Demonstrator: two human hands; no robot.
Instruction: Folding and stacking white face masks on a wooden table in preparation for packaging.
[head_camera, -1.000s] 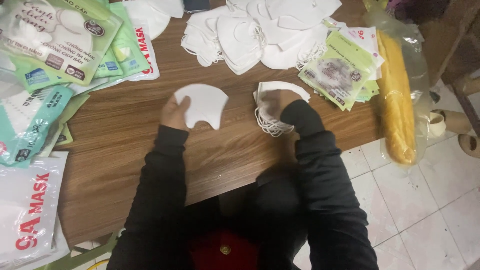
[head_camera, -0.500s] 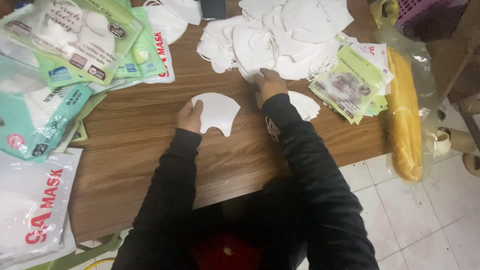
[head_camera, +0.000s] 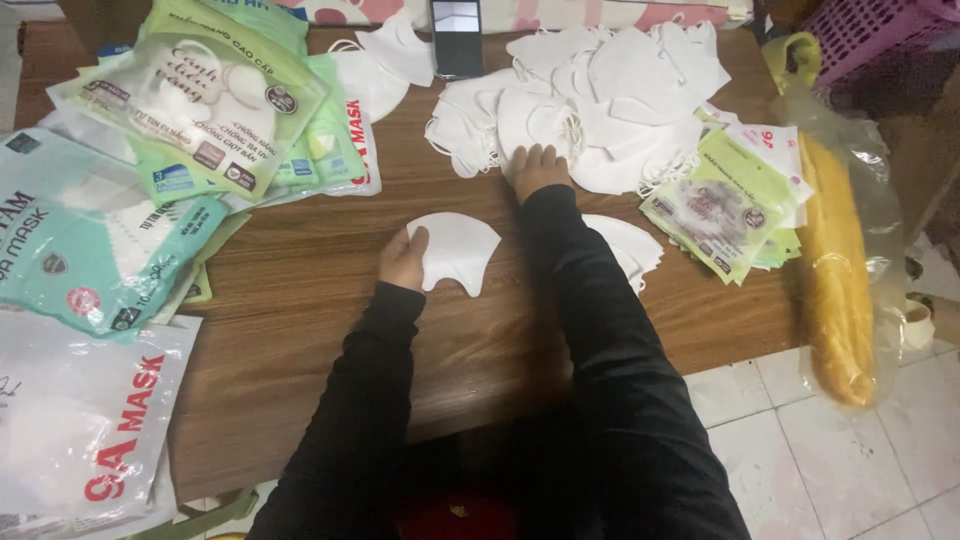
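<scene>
My left hand has its grip closed on the left edge of a white folded fabric face mask, thumb on top, and the mask lies flat on the brown wooden counter, just in front of me. My right hand reaches further away and rests with spread fingers on the near edge of a big loose pile of white face masks; its grip is released, flat on the masks, and does not close on any of them. Beside my right sleeve lies a small stack of white masks. To the right of it is a bundle of green printed plastic bags, and a long yellow roll in clear plastic lies at the counter's right edge. On the left side are large green and teal mask packages. A dark phone lies at the far edge.
</scene>
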